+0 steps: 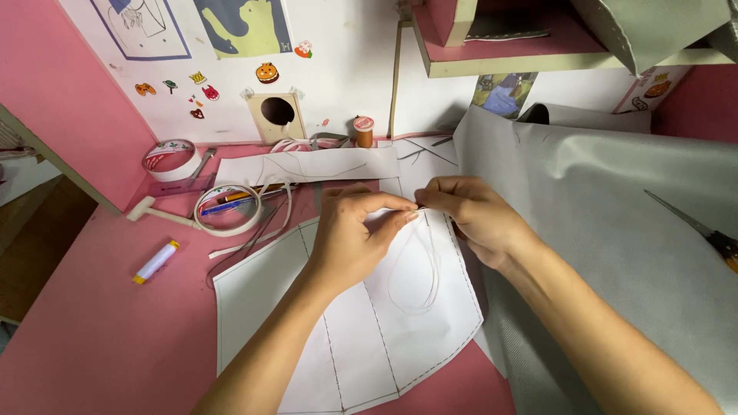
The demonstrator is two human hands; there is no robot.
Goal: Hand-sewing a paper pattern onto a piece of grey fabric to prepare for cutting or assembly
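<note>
Pinching a thin white thread (419, 265) between both sets of fingertips, I have my left hand (355, 230) and right hand (470, 215) touching over the white pattern piece (346, 330); the loop hangs toward me, equally close to both hands.

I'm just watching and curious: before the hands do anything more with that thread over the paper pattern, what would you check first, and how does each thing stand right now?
1. Thread pinched between both hands: left hand and right hand meet fingertip to fingertip. Ok.
2. Needle present at the pinch: too small to see. Cannot tell.
3. Thread loop lies free on the white paper pattern, unknotted as far as visible. Ok.
4. Pattern lies flat on the pink table. Ok.
5. Scissors rest on the grey fabric, apart from both hands. Ok.
6. Thread spool stands upright by the wall. Ok.
</note>
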